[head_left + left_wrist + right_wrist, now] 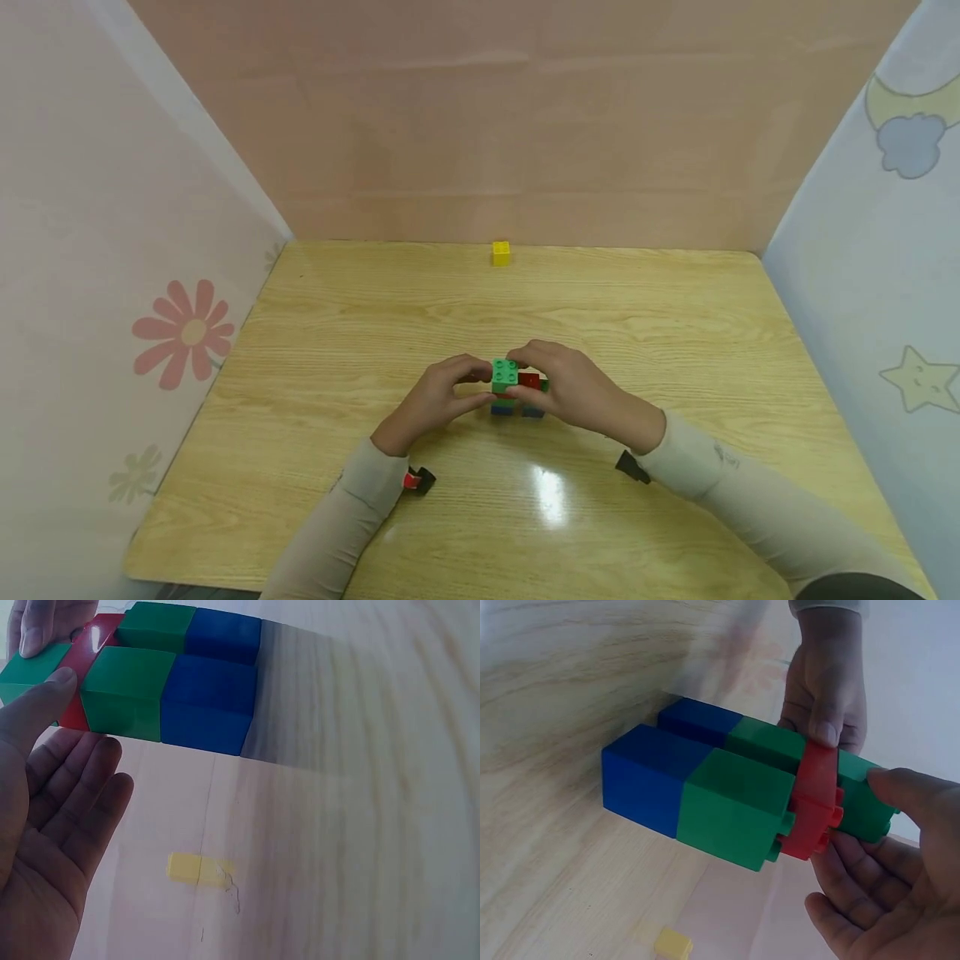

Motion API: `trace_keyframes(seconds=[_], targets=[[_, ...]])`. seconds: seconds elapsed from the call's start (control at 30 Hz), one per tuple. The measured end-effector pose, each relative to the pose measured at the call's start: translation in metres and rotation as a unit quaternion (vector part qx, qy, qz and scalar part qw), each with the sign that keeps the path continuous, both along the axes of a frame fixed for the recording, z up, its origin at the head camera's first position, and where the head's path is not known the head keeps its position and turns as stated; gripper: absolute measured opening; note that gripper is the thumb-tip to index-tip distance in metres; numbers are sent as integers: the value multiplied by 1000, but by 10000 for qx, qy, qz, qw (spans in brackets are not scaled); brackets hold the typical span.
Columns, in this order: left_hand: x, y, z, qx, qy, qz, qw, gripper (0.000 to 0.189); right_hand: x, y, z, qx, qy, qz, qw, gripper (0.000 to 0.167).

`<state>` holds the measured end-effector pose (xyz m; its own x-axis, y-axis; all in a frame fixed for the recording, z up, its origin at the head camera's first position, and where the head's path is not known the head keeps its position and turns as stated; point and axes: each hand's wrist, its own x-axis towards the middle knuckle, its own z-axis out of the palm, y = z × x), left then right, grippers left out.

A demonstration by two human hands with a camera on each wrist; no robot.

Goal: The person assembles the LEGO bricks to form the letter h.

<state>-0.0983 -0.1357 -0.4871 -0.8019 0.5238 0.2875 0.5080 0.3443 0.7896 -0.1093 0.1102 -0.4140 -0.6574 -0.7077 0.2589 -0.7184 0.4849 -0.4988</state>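
Note:
A small toy-brick structure point(533, 412) stands on the table in front of me. Two blue bricks point(210, 697) form its feet, each with a green brick point(739, 799) stacked above. Across both lies a red brick point(815, 787), and on its left end sits a top green brick point(505, 375) with bare studs. My left hand point(438, 396) holds the red brick's left end between thumb and fingers. With thumb and fingers on opposite sides, my right hand point(573, 383) pinches the top green brick. That hand partly hides the structure's right side in the head view.
A yellow brick point(501, 254) sits near the far edge of the wooden table point(375, 292). By the left sleeve is a small black-and-red object point(420, 481), and a black object point(633, 467) shows beside the right cuff. Walls enclose the table's back and sides.

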Motion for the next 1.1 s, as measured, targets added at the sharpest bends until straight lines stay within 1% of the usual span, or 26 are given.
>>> trace_keyframes(seconds=[0.1, 0.17, 0.3, 0.47, 0.63, 0.77, 0.93, 1.1], targets=[[0, 1, 0, -39, 13, -7, 10000, 34, -1, 0, 1, 85, -253, 11, 9996, 36], [-1, 1, 0, -60, 4, -6, 10000, 34, -1, 0, 2, 154, -299, -23, 9994, 37], [-1, 1, 1, -92, -22, -27, 10000, 34, 1, -1, 1, 330, -144, -115, 9993, 41], [-1, 0, 1, -48, -15, -38, 10000, 34, 2, -2, -1, 294, 38, -134, 9995, 43], [0, 0, -3, -3, -48, -41, 10000, 34, 3, -2, -5, 222, -47, -124, 9997, 42], [2, 0, -6, 9, -68, -77, 9999, 35, 4, 0, -7, 324, -16, -92, 9994, 42], [1, 1, -4, 22, -20, -19, 10000, 35, 1, -1, -3, 526, 155, -32, 9985, 42], [-2, 0, -3, -43, 2, 6, 10000, 35, -2, -3, 1, 667, 178, -26, 9976, 41]])
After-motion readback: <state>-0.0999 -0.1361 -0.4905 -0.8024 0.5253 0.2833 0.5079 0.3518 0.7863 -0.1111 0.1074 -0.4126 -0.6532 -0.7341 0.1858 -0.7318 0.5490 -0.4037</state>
